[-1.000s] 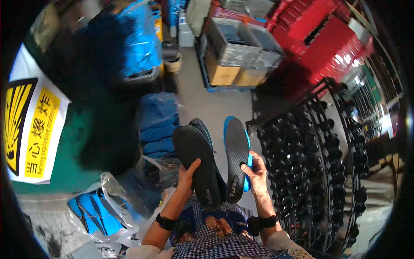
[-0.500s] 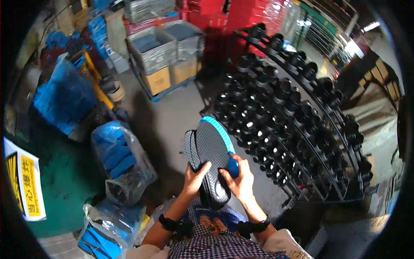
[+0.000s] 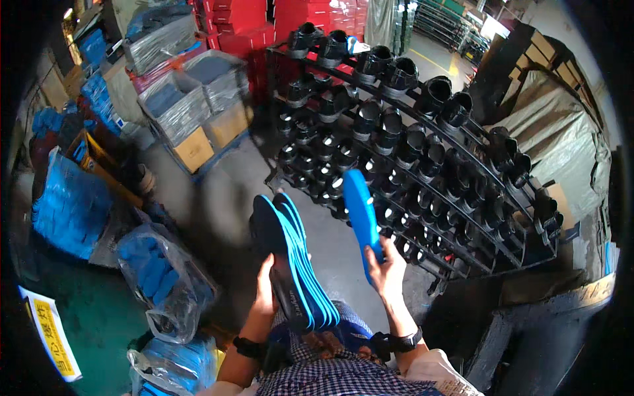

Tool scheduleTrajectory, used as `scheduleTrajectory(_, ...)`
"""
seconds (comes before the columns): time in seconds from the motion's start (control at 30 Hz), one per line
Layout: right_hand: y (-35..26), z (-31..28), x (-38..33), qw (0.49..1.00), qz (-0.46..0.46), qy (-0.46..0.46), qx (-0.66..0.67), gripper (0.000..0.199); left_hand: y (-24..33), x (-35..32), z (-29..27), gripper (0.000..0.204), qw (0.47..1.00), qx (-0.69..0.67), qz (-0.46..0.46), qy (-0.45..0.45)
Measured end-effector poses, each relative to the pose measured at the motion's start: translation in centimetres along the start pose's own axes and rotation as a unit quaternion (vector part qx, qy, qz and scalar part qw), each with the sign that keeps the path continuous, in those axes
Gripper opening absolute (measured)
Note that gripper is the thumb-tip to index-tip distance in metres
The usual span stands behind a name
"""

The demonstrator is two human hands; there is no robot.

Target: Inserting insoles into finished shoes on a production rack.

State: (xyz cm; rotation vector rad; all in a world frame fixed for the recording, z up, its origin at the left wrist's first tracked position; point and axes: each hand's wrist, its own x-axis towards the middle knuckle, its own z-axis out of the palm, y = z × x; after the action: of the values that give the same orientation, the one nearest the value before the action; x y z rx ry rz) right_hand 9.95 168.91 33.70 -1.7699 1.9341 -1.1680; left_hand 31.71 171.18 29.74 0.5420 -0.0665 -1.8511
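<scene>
My left hand [image 3: 265, 294] is wrapped round a stack of shoe insoles [image 3: 300, 277], black on the facing side with bright blue edges. Several insoles lie together in it, their toe ends fanned slightly apart and pointing away from me. A single blue insole [image 3: 358, 204] stands upright in my right hand [image 3: 388, 269], pinched near its lower end between thumb and fingers. It is apart from the stack, to its right. Beyond it is a black rack [image 3: 422, 109] with several tiers of black shoes [image 3: 399, 74].
On my left lie clear plastic bags of blue insoles, one bag [image 3: 205, 290] beyond another bag [image 3: 142, 360]. Plastic-wrapped bins [image 3: 175, 112] sit above cardboard boxes [image 3: 193, 150] on a trolley. Red boxes [image 3: 247, 49] are stacked behind. A dark bench-like structure [image 3: 528, 323] stands at the near right.
My right hand has moved off the stack to the right with one blue insole. The stack has turned to show its blue edges. The view has swung toward the shoe rack.
</scene>
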Motion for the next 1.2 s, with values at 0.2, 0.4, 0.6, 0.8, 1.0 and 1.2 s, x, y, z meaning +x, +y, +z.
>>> scheduleTrajectory(0.2, -1.8, 3.2, -0.7, 0.969, -0.151, -0.022, -0.195, 0.042, -0.4, 3.1, 1.3, 0.092, 0.978, 0.011, 0.021, -0.207)
scheduleTrajectory(0.4, -3.4, 6.4, -0.1, 0.958, -0.172, -0.104, -0.206, 0.047, 1.4, 5.2, -1.3, 0.080, 0.985, -0.052, -0.032, -0.161)
scheduleTrajectory(0.6, -4.5, 8.7, 1.8, 0.973, -0.109, -0.168, -0.118, 0.051, 4.6, 7.8, -2.7, 0.078, 0.985, -0.083, -0.048, -0.143)
scheduleTrajectory(0.8, -4.8, 10.0, 3.3, 0.975, -0.053, -0.212, 0.024, 0.058, 7.0, 9.7, -2.2, 0.083, 0.984, 0.000, -0.088, -0.152)
scheduleTrajectory(1.0, -5.0, 10.6, 2.7, 0.984, 0.076, -0.117, 0.112, 0.060, 6.8, 11.2, -0.4, 0.081, 0.983, -0.038, -0.076, -0.162)
scheduleTrajectory(1.2, -4.3, 8.5, 3.0, 0.951, 0.138, -0.022, 0.274, 0.053, 8.0, 11.6, 0.9, 0.070, 0.979, 0.046, -0.166, -0.110)
